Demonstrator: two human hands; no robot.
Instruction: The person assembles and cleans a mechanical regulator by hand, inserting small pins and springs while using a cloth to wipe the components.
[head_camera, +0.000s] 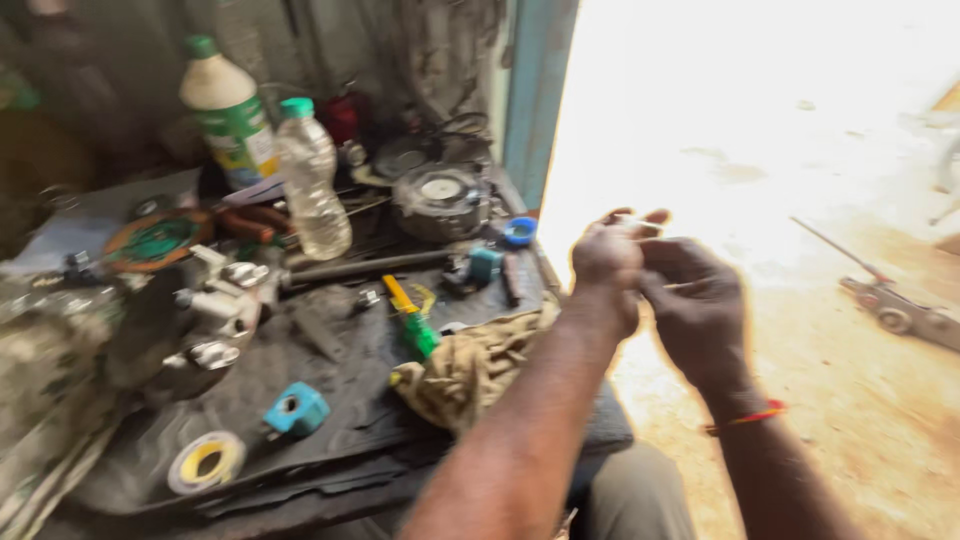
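My left hand and my right hand are raised together in front of a bright doorway, just right of a cluttered workbench. Their fingers meet. The right hand's fingers pinch a small thin pale piece; blur and glare hide what it is. My left hand's fingers are curled with the tips pointing up, and I cannot tell whether they grip anything. A red thread band circles my right wrist.
On the bench lie a tan rag, a yellow-and-green screwdriver, a blue block, a tape roll, a silver metal assembly, a clear bottle, a white green-capped bottle and a round metal part. A floor jack lies on the ground outside.
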